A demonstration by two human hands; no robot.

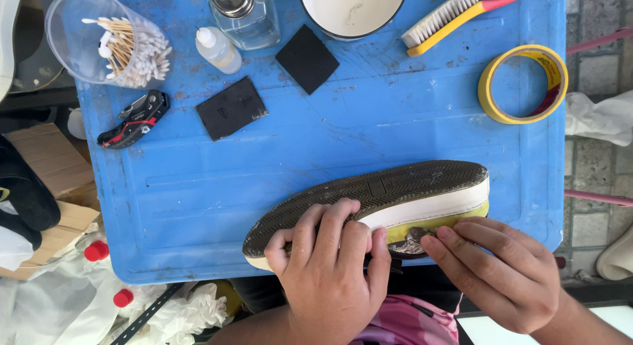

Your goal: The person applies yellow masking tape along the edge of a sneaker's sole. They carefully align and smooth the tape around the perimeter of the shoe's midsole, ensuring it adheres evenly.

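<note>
A shoe (389, 193) lies on its side at the near edge of a blue plastic table (330, 134), its dark patterned sole facing up and its white midsole toward me. Yellow tape (428, 224) runs along the upper beside the midsole. My left hand (330, 266) grips the shoe's middle and toe part, fingers curled over the sole. My right hand (508, 272) presses its fingertips on the yellow tape near the heel side.
On the table stand a roll of yellow tape (524, 85), a yellow-handled brush (455, 15), a white bowl (353, 12), two black square pads (231, 108), a glass bottle (244, 15), a small dropper bottle (219, 50), a cup of cotton swabs (105, 42) and a folding knife (134, 119). Cardboard and rags lie at left.
</note>
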